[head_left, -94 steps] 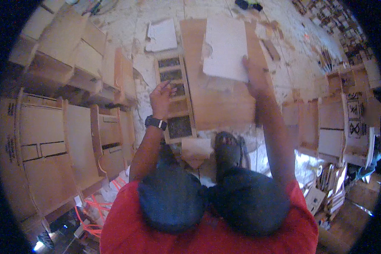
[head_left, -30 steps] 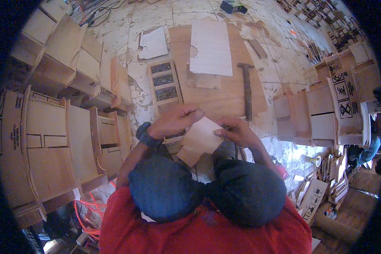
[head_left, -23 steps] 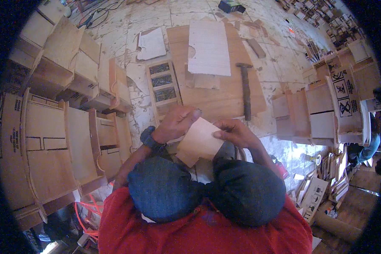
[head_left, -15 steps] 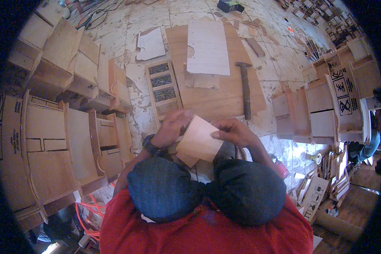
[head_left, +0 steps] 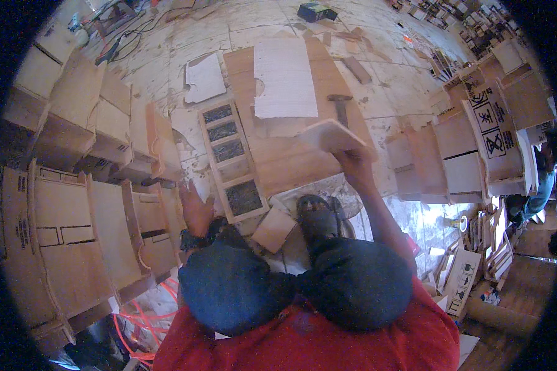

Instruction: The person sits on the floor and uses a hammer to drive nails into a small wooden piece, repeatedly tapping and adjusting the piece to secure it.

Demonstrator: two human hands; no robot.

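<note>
My right hand [head_left: 356, 163] grips a small, thin wooden board [head_left: 329, 132] by its near edge. The board is tilted above a large plywood sheet [head_left: 278, 166] and covers part of a hammer [head_left: 340, 106]. My left hand [head_left: 196, 209] holds nothing, its fingers apart, low beside the wooden units at left. To the right of that hand lies a wooden box [head_left: 254, 170] divided into compartments full of dark nails. A square piece of wood [head_left: 273, 230] rests on the floor close to my shoe [head_left: 315, 217].
A pale panel [head_left: 284, 77] lies on the plywood, and a smaller pale panel [head_left: 205, 79] beside it. Wooden units [head_left: 62, 216] line the left; more wooden units [head_left: 461, 154] stand at right. Scraps [head_left: 356, 70] lie beyond, an orange hose [head_left: 143, 321] lower left.
My right hand has carried the board forward and right, over the plywood. My left hand has let go of it and moved left. The square wood piece on the floor is uncovered.
</note>
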